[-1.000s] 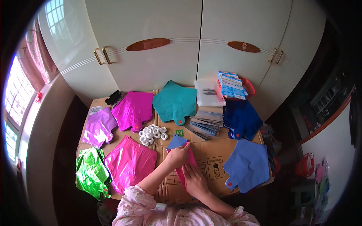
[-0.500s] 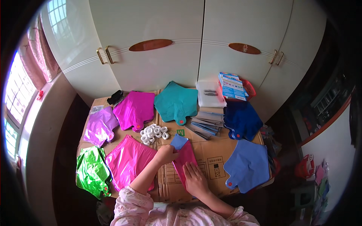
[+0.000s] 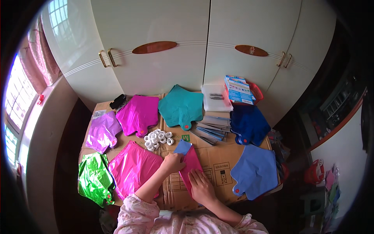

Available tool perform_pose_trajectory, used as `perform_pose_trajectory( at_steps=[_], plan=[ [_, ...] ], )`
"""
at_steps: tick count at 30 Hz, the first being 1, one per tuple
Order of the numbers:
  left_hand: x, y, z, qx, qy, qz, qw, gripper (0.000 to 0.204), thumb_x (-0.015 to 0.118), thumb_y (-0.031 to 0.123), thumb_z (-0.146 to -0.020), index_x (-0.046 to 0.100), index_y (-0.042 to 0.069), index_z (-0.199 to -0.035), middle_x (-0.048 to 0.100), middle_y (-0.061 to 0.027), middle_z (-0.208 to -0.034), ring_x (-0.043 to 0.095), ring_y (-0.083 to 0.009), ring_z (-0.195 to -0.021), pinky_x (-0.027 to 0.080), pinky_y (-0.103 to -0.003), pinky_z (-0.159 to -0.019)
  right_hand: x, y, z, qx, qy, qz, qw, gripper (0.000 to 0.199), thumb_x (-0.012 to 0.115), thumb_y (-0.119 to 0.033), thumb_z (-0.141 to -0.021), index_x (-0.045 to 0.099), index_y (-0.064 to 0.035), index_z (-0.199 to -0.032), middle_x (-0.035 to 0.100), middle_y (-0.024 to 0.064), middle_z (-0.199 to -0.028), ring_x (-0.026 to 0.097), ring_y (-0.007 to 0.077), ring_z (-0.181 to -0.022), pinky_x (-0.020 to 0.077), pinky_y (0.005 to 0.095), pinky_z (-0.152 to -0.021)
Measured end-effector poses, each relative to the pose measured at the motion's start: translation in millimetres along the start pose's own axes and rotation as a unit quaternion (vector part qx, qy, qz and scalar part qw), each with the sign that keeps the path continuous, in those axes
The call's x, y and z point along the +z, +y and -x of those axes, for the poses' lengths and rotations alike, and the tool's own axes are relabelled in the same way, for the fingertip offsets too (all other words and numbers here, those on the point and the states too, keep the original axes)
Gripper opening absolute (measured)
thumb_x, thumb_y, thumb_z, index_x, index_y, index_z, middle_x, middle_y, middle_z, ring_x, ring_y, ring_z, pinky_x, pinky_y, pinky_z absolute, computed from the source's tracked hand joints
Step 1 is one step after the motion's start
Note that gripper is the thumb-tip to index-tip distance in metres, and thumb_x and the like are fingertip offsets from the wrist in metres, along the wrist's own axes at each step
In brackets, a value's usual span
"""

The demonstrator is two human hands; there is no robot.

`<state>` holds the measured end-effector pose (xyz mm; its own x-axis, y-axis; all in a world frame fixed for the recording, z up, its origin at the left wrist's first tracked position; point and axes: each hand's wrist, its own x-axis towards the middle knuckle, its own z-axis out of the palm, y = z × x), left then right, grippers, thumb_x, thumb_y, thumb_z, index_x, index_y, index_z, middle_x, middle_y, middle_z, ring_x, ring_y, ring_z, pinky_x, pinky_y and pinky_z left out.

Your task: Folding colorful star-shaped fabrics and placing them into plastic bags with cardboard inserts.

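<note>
On the cardboard in front of me lies a pink foil balloon [image 3: 193, 159] folded into a narrow strip, slanting away from me. A light blue piece [image 3: 182, 147] shows at its far end. My left hand [image 3: 172, 163] is closed on the strip's left edge near that end, its fingertips partly hidden. Flat on the strip's near part rests my right hand [image 3: 201, 188], fingers stretched out and pressing down. Just beyond my left hand is a heap of white ribbon rolls [image 3: 156, 139]. To the left, a stack of flat pink foil balloons [image 3: 132, 165] lies beneath my left forearm.
Around the cardboard [image 3: 218, 156] lie flat foil balloons: green [image 3: 94, 177], lilac [image 3: 102, 130], magenta [image 3: 138, 113], teal [image 3: 181, 106], dark blue [image 3: 251, 123] and light blue [image 3: 255, 169]. Folded strips [image 3: 212, 128], clear bags [image 3: 216, 103] and blue-white boxes [image 3: 239, 90] sit behind.
My left hand has shifted slightly toward me along the strip's edge. The right hand stays flat in nearly the same spot. The view has moved very slightly.
</note>
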<state>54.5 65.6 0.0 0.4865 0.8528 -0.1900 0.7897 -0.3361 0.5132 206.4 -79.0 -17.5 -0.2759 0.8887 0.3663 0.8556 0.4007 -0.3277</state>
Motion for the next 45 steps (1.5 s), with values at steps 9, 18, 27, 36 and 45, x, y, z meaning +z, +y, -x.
perform_pose_trajectory(
  at_steps=[9, 18, 27, 36, 45],
  plan=[
    [1.7, 5.2, 3.4, 0.002, 0.01, -0.06, 0.998, 0.024, 0.063, 0.025, -0.072, 0.063, 0.005, -0.085, 0.065, -0.0181, -0.083, 0.064, -0.0354, -0.081, 0.052, -0.043, -0.072, 2.1, 0.4, 0.3, 0.001, 0.004, -0.003, 1.0, 0.044, 0.051, -0.01, -0.08, 0.052, 0.0027, -0.123, 0.052, 0.0197, -0.128, 0.048, 0.0342, -0.121, 0.0328, 0.0443, -0.107],
    [10.9, 34.6, 26.0, 0.287, 0.04, -0.04, 0.956, 0.029, 0.059, 0.013, -0.076, 0.065, 0.006, -0.103, 0.063, -0.0105, -0.092, 0.063, -0.026, -0.084, 0.054, -0.037, -0.072, 7.1, 3.3, 1.3, -0.009, -0.005, -0.001, 1.0, 0.04, 0.053, -0.013, -0.081, 0.054, 0.0048, -0.116, 0.055, 0.0238, -0.118, 0.049, 0.0372, -0.117, 0.0318, 0.0453, -0.107],
    [23.0, 31.5, 10.8, 0.177, 0.055, -0.098, 0.978, 0.049, 0.056, 0.016, -0.079, 0.051, 0.001, -0.125, 0.064, -0.0165, -0.091, 0.065, -0.0314, -0.072, 0.054, -0.04, -0.062, 4.8, 1.6, -0.5, 0.002, -0.01, -0.014, 1.0, 0.041, 0.053, -0.013, -0.082, 0.053, 0.0049, -0.119, 0.054, 0.0231, -0.122, 0.049, 0.0364, -0.118, 0.0329, 0.0462, -0.106],
    [10.0, 37.4, -6.7, 0.054, 0.001, -0.087, 0.995, 0.061, 0.054, 0.019, -0.078, 0.04, -0.003, -0.133, 0.065, -0.0225, -0.085, 0.066, -0.0363, -0.073, 0.053, -0.044, -0.064, 2.5, -0.5, -2.0, 0.007, -0.012, -0.013, 1.0, 0.047, 0.053, -0.01, -0.079, 0.051, 0.003, -0.124, 0.053, 0.0209, -0.126, 0.048, 0.0359, -0.12, 0.033, 0.0458, -0.107],
    [14.6, 38.6, -12.9, 0.04, 0.016, -0.109, 0.993, 0.067, 0.052, 0.025, -0.081, 0.035, -0.003, -0.138, 0.064, -0.0229, -0.071, 0.065, -0.0372, -0.063, 0.053, -0.046, -0.06, 1.5, 0.0, -1.4, -0.002, -0.021, -0.001, 1.0, 0.047, 0.051, -0.012, -0.082, 0.049, 0.0037, -0.125, 0.05, 0.0215, -0.13, 0.048, 0.0355, -0.121, 0.031, 0.0448, -0.108]
  ],
)
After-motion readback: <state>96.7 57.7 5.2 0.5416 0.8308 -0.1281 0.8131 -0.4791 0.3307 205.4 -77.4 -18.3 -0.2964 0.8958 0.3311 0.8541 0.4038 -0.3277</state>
